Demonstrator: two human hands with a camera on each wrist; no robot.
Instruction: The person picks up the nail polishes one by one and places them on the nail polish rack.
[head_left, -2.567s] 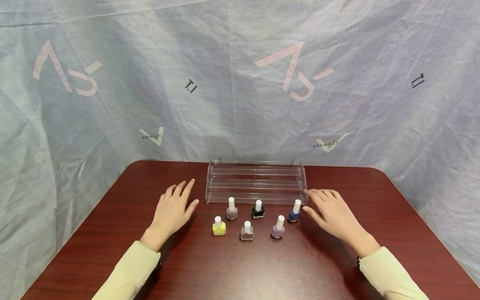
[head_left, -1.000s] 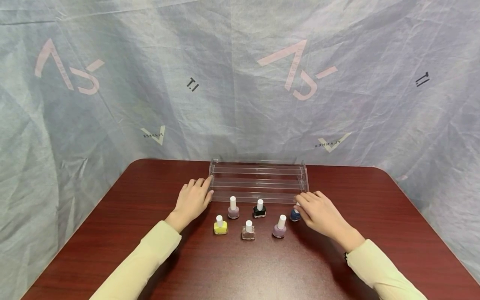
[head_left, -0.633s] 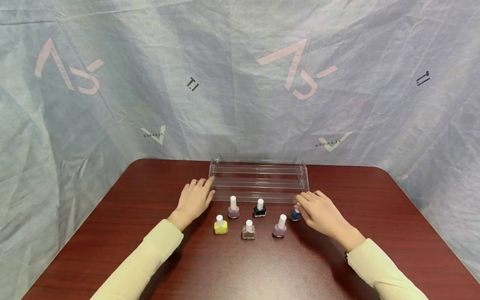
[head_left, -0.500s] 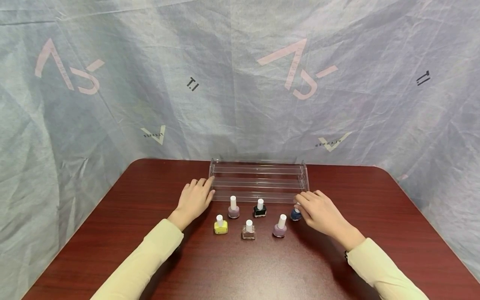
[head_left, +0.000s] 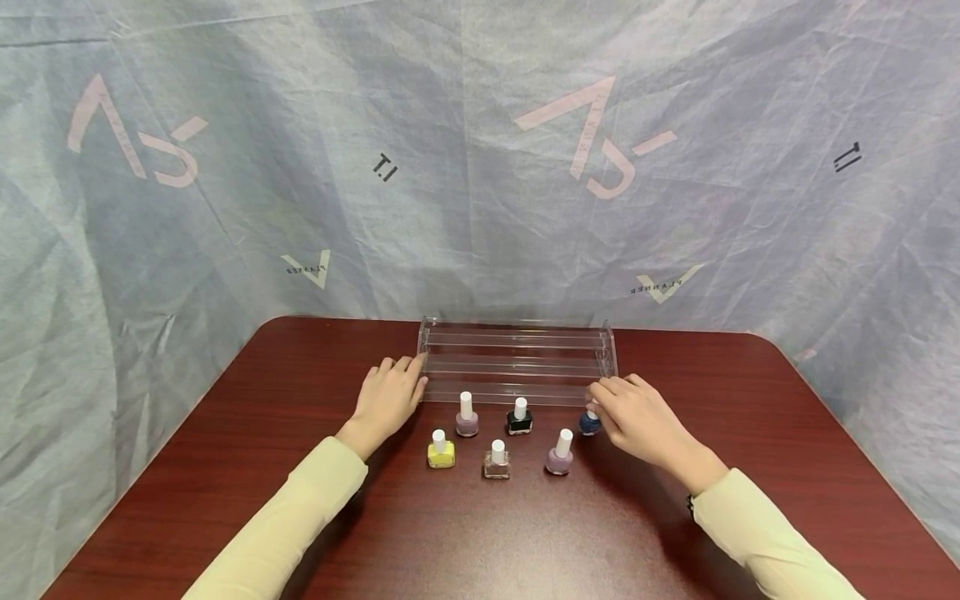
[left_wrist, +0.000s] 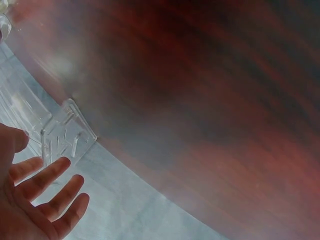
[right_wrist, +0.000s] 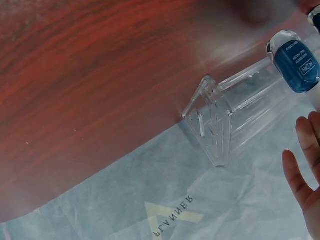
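My right hand point(head_left: 647, 421) pinches the white cap of a blue nail polish bottle point(head_left: 589, 424) by the right front corner of a clear acrylic tiered rack point(head_left: 517, 390). In the right wrist view the blue bottle's labelled body point(right_wrist: 298, 66) shows in front of the rack, its cap mostly out of frame. With fingers loosely spread, my left hand point(head_left: 386, 402) touches the rack's left end. The left wrist view has the thumb and fingers around the rack's side panel point(left_wrist: 70, 132). Near the rack stand a mauve bottle point(head_left: 467, 423) and a black bottle point(head_left: 519, 422).
Closer to me stand a yellow bottle point(head_left: 442, 455), a clear brownish bottle point(head_left: 497, 466) and a purple bottle point(head_left: 558, 461), all white-capped. They are on a dark red wooden table point(head_left: 480, 542). A grey printed cloth point(head_left: 465, 208) hangs behind the table's far edge.
My left hand has moved right to the rack's end. My right hand has moved left, taken hold of the blue bottle's cap, and just shifted it slightly toward the rack.
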